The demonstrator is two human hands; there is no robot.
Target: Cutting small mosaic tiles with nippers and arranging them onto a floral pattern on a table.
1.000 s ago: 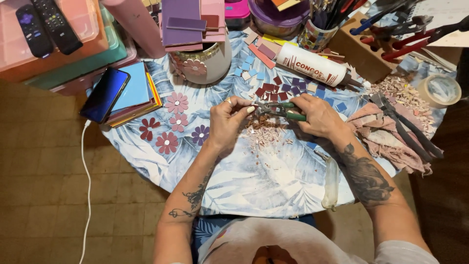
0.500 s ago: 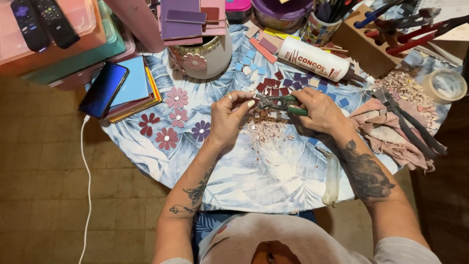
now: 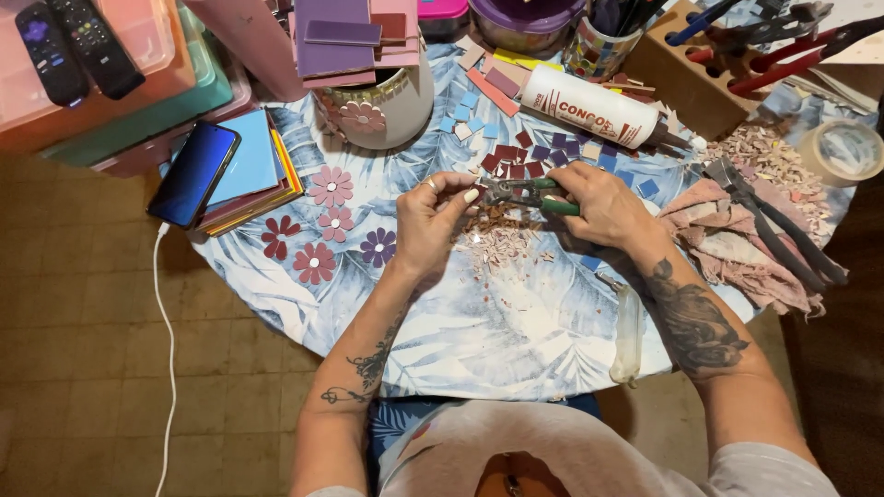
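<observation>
Bare tattooed forearms, ring on left grip, pale fingernails, light grey short sleeves

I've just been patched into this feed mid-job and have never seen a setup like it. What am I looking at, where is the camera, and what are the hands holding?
There is no machine here: these are a person's two bare hands, filmed by a camera worn on the head and looking straight down. The right hand grips green-handled nippers. The left hand is at the tool's jaws and seems to pinch a small piece there, too small to make out. Below them lies a heap of tile chips on a round table with a leaf-print cloth. Around it: flower-shaped mosaic pieces, small square tiles, a white glue bottle lying on its side, a phone on a stack of coloured sheets, a roll of tape and a rag with dark pliers on it.
</observation>
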